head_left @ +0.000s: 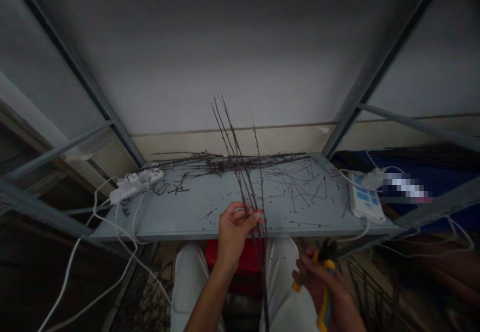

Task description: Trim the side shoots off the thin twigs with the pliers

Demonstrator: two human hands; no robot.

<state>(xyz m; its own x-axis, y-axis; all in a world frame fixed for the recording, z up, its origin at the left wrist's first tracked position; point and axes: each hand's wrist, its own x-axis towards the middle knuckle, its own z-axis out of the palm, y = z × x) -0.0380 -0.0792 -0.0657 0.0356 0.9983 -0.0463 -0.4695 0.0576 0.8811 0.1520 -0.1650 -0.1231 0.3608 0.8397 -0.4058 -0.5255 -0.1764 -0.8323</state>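
Observation:
My left hand [233, 229] is closed around several long, thin, dark twigs [264, 292], just over the front edge of the grey metal shelf [210, 207]. Their tips fan out upward toward the wall, while the lower ends come together above my lap. In my right hand [335, 289], low at the right beside my knee, is a pair of pliers [324, 302] with yellow and dark handles. Their dark jaws point up; shadow hides whether they are parted. A pile of similar twigs [240, 163] lies along the back of the shelf.
Cut twig pieces [294, 192] litter the shelf. White power strips sit at its left [137, 184] and right [366, 197] ends, with trailing cables [127, 262]. Metal posts [386, 62] frame both sides. Beneath the shelf, a red object [236, 262] shows between my knees.

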